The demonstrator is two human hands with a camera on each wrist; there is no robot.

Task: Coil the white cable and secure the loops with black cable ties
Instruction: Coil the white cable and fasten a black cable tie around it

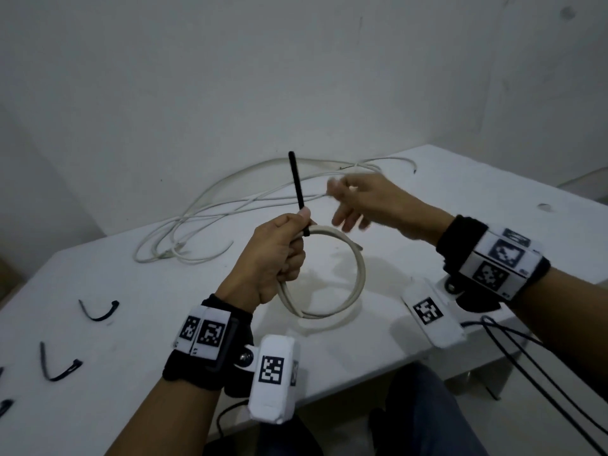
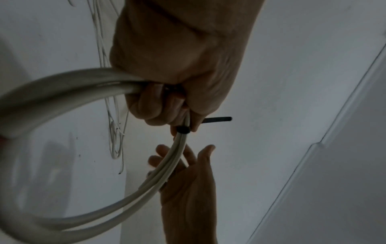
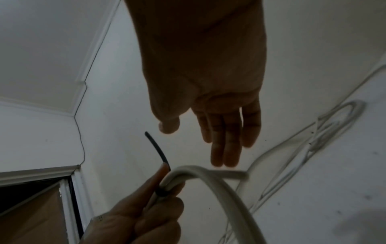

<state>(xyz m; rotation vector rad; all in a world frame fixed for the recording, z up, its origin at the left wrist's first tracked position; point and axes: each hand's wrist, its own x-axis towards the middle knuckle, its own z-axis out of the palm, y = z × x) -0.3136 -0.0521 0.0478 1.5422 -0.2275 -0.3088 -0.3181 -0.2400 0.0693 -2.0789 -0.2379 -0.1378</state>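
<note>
My left hand [image 1: 279,255] grips a round coil of white cable [image 1: 357,278] above the table, fingers curled round the bundled loops [image 2: 62,92]. A black cable tie [image 1: 298,189] is wrapped round the bundle [image 2: 183,129] at my thumb, and its long tail sticks straight up [image 3: 155,147]. My right hand [image 1: 365,200] hovers just right of the tie with fingers spread and straight [image 3: 227,132], holding nothing. More white cable [image 1: 210,222] lies loose in long loops on the far side of the table [image 3: 325,132].
The white table [image 1: 444,199] stands in a corner between two walls. Spare black cable ties [image 1: 98,312] [image 1: 57,368] lie near its left front edge. Dark cords [image 1: 543,366] hang off the right front edge beside my right wrist.
</note>
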